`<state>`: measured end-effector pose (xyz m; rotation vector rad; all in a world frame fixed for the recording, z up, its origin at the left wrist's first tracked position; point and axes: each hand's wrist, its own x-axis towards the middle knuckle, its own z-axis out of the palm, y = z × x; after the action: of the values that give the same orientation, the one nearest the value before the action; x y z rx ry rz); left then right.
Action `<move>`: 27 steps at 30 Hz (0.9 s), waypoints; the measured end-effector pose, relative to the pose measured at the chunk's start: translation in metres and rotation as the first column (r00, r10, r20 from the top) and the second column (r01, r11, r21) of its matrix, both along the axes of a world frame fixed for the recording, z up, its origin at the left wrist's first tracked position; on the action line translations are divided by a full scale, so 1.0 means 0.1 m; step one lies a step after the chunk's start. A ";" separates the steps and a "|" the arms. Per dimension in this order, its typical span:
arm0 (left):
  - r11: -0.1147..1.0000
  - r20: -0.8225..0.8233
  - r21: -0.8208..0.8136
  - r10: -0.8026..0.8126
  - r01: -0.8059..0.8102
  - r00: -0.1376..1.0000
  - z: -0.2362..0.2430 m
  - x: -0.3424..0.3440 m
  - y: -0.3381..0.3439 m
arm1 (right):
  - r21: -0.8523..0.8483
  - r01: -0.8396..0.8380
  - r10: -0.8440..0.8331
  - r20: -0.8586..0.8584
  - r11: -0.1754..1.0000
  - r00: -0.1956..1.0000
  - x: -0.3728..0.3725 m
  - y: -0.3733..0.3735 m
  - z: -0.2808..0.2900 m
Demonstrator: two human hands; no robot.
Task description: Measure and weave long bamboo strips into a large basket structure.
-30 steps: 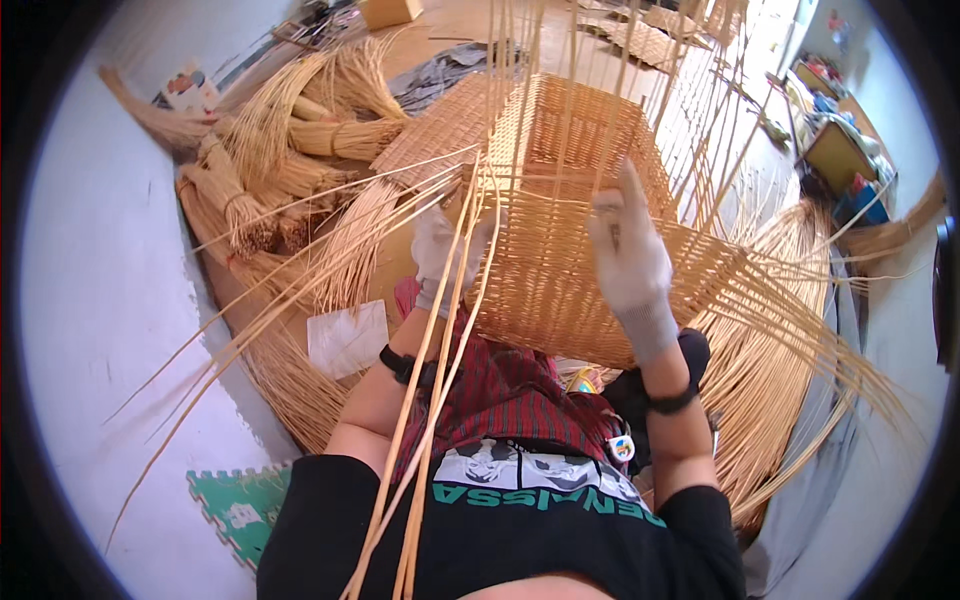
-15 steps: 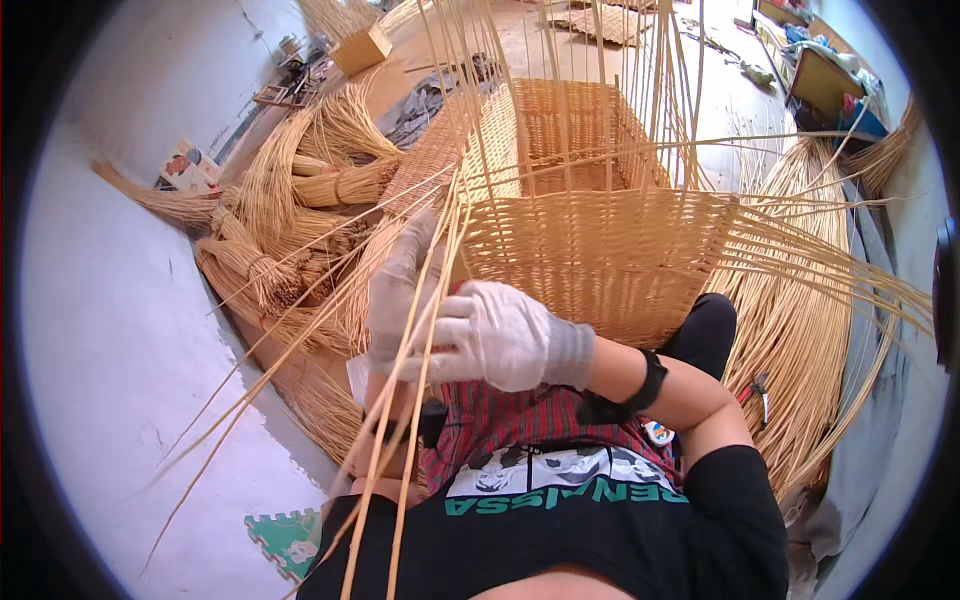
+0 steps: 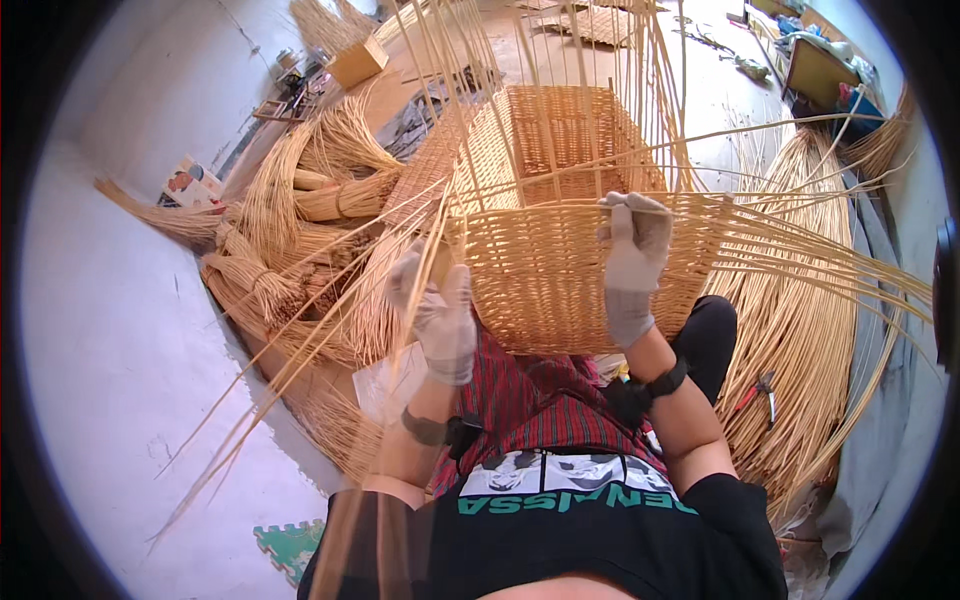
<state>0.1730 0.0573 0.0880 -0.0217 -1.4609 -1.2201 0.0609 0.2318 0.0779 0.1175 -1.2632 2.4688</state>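
Note:
A half-woven wicker basket [image 3: 560, 270] rests on my lap with its open mouth facing away, and long loose canes stick out from its rim on every side. My left hand [image 3: 435, 310], in a pale glove, grips a bunch of long canes [image 3: 330, 340] at the basket's left corner; the canes run down to the lower left. My gloved right hand [image 3: 632, 255] lies on the basket's near wall, its fingers curled over the top edge around a cane there.
Bundles of tied wicker [image 3: 300, 240] lie on the floor to my left, and a wide fan of loose canes [image 3: 810, 330] lies to my right. Red-handled pliers [image 3: 762, 388] sit on those canes. A cardboard box [image 3: 357, 62] stands far back.
My right hand has gone from the left side of the basket back to its top right edge. My left hand has shifted along the cane bunch at the left corner. The view has tilted.

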 end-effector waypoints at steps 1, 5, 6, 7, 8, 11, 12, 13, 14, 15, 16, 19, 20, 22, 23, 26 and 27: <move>0.988 0.153 -0.144 -0.034 0.056 0.988 -0.05 0.00 0.00 | 0.013 -0.011 0.012 -0.062 1.000 0.998 -0.02 0.01 -0.08; 0.705 0.322 -0.709 0.285 0.030 0.903 -0.16 -0.11 -0.02 | -0.096 -0.181 0.187 0.058 0.979 0.981 -0.08 -0.01 -0.08; 0.719 0.435 -0.686 0.288 0.107 0.853 -0.17 -0.16 -0.05 | -0.156 -0.249 0.247 -0.029 0.956 0.968 -0.04 0.00 -0.04; 0.744 0.380 -0.667 0.290 0.043 0.878 -0.20 -0.17 -0.07 | -0.129 -0.256 0.264 0.051 0.958 0.963 -0.01 0.02 0.00; 0.731 0.308 -0.682 0.269 0.015 0.913 -0.21 -0.18 -0.14 | -0.141 -0.249 0.254 0.018 0.958 0.967 0.06 0.06 0.03; 0.762 0.249 -0.646 0.273 -0.051 0.929 -0.26 -0.16 -0.27 | 0.048 -0.246 0.250 -0.139 0.968 0.958 0.24 0.18 0.08; 0.820 0.299 -0.571 0.251 -0.038 0.921 -0.27 -0.14 -0.26 | 0.191 -0.211 0.263 -0.312 0.959 0.913 0.25 0.20 0.08; 0.866 0.270 -0.497 0.216 -0.057 0.938 -0.28 -0.14 -0.27 | 0.232 -0.218 0.272 -0.230 0.948 0.934 0.27 0.22 0.08; 0.878 0.424 -0.480 0.227 0.004 0.876 -0.29 -0.13 -0.25 | 0.198 -0.187 0.223 -0.175 0.962 0.959 0.27 0.22 0.06; 0.889 0.431 -0.458 0.231 -0.010 0.872 -0.29 -0.12 -0.24 | 0.149 -0.177 0.196 -0.121 0.973 0.973 0.26 0.21 0.04; 0.876 0.462 -0.483 0.251 0.004 0.851 -0.30 -0.13 -0.21 | 0.169 -0.165 0.190 -0.139 0.972 0.972 0.25 0.20 0.02; 0.845 0.529 -0.534 0.365 -0.034 0.766 -0.31 -0.18 -0.17 | 0.197 -0.160 0.173 -0.053 0.967 0.983 0.21 0.18 -0.05; 0.787 0.456 -0.605 0.467 -0.121 0.757 -0.31 -0.19 -0.18 | 0.197 -0.175 0.188 -0.048 0.965 0.981 0.20 0.19 -0.06; 0.687 0.366 -0.693 0.595 -0.217 0.716 -0.29 -0.23 -0.21 | 0.212 -0.206 0.230 -0.095 0.955 0.969 0.17 0.21 -0.03; 0.683 0.362 -0.702 0.587 -0.202 0.724 -0.27 -0.26 -0.23 | 0.176 -0.203 0.217 -0.060 0.963 0.974 0.17 0.22 0.00; 0.638 0.336 -0.758 0.563 -0.138 0.755 -0.22 -0.32 -0.21 | 0.225 -0.124 0.140 -0.057 0.966 0.988 0.15 0.24 0.12; 0.637 0.319 -0.755 0.566 -0.157 0.760 -0.21 -0.32 -0.19 | 0.263 -0.079 0.106 -0.089 0.962 0.990 0.15 0.25 0.16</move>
<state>0.1413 0.0385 0.0670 0.1282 -2.2268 -0.2461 0.0763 0.2568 0.0940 0.3741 -1.5612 2.3270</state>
